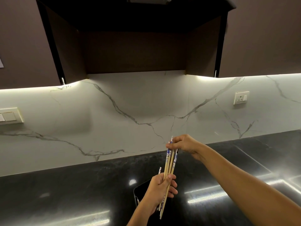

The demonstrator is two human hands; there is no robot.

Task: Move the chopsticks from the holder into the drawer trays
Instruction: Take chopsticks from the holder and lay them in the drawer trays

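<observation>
Several pale wooden chopsticks [169,165] with blue-and-white patterned tops stand nearly upright above the black counter. My left hand [160,187] grips the bundle around its lower half. My right hand [182,143] pinches the patterned top ends from the right. One more chopstick [159,170] pokes up behind my left hand. A dark, glossy holder [141,191] sits on the counter right below my left hand, largely hidden by my hand and forearm. No drawer or tray is in view.
A polished black counter [65,193] spans the foreground against a white marble backsplash [114,111]. A dark hood and upper cabinets [136,38] hang overhead. A wall socket [241,97] sits at the right, a switch plate [9,115] at the left.
</observation>
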